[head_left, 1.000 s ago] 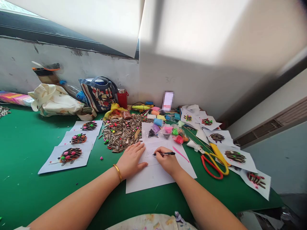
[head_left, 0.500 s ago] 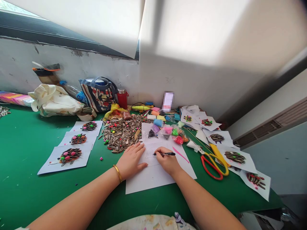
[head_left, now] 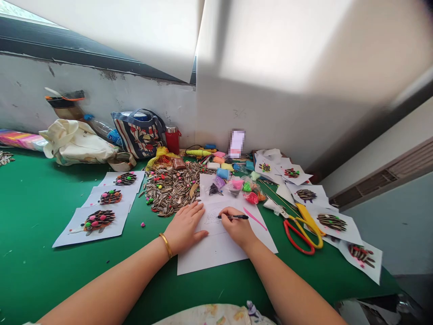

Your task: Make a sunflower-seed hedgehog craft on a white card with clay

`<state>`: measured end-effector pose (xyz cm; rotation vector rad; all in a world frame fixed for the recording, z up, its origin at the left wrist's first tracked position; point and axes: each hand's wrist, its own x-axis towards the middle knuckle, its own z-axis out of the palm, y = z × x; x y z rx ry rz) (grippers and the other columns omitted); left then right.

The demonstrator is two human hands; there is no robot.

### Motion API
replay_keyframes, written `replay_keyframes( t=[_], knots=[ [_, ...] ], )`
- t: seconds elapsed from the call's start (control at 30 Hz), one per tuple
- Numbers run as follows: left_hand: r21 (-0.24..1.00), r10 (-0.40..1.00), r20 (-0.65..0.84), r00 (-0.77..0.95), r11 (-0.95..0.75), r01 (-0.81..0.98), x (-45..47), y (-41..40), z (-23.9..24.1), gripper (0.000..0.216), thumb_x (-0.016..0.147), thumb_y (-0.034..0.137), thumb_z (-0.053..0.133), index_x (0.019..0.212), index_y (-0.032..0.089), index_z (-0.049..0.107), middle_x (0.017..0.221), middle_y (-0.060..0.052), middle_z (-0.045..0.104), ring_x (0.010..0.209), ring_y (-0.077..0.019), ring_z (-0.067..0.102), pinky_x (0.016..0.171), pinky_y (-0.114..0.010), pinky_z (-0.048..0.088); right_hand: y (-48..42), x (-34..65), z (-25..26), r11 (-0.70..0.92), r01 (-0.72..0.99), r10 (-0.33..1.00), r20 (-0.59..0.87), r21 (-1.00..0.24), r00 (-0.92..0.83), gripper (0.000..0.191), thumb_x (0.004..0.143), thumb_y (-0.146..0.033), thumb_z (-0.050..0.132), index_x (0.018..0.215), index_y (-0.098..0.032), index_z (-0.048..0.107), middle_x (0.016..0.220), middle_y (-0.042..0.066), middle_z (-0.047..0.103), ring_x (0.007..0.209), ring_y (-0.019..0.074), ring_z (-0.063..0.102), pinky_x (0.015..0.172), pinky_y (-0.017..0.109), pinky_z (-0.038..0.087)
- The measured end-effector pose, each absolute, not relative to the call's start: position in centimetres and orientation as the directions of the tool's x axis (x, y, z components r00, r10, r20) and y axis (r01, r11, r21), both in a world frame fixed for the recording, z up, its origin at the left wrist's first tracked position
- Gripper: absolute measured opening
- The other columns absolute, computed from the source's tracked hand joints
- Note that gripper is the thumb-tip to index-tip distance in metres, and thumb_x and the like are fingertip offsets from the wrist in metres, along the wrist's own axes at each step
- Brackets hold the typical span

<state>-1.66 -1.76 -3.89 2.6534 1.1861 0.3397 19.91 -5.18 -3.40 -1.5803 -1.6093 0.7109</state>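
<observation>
Right hand (head_left: pixel 237 226), closed in a narrow pinch round one black pen (head_left: pixel 241 217), its tip beside a small line drawing (head_left: pixel 211 217); left hand (head_left: pixel 186 228), flat and unclenched, grasping nothing, rests on white paper (head_left: pixel 209 257), gold bangle (head_left: pixel 166 245) at the wrist; the white paper lies on a green tabletop (head_left: pixel 158 286) beneath both hands; pink tool (head_left: pixel 255 219), on the white paper, right of the right hand; striped seeds (head_left: pixel 172 187), heaped beyond the left hand; scissors (head_left: pixel 302 232), red and yellow handles, right of the white paper
</observation>
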Motion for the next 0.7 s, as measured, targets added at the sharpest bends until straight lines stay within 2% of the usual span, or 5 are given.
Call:
replay_keyframes(
  t=[0.43,0.6,0.7],
  knots=[
    [0.257,0.752,0.122,0.647,-0.654,0.712,-1.7,-1.7,-4.1,0.068,0.081,0.053,0.061,0.139,0.021,0.047,0.152,-0.009,0.038,0.142,-0.0284,0.029,0.116,-0.046,0.023,-5.4,20.5,-3.0,0.049,0.522,0.983,0.135,-0.851,0.126,0.019,0.083,-0.027,0.046,0.083,-0.022,0.065,0.079,0.001,0.067,0.076,0.0184,0.061,0.069,0.029,0.046],
    [0.259,0.759,0.135,0.636,-0.647,0.717,-1.7,-1.7,-4.1,0.067,0.083,0.053,0.059,0.139,0.020,0.047,0.151,-0.010,0.039,0.142,-0.0283,0.029,0.116,-0.045,0.024,-6.3,20.7,-2.5,0.062,0.456,0.994,0.096,-0.888,0.052,0.021,0.086,-0.034,0.049,0.092,-0.022,0.065,0.085,0.002,0.068,0.079,0.0186,0.063,0.071,0.029,0.049],
    [0.259,0.761,0.137,0.635,-0.646,0.718,-1.7,-1.8,-4.0,0.067,0.082,0.052,0.060,0.139,0.020,0.047,0.151,-0.011,0.039,0.142,-0.0283,0.029,0.116,-0.045,0.024,-6.8,20.4,-2.5,0.053,0.438,0.997,0.072,-0.897,0.026,0.020,0.085,-0.032,0.050,0.094,-0.022,0.065,0.087,0.002,0.069,0.079,0.0179,0.063,0.071,0.029,0.050]
  ],
)
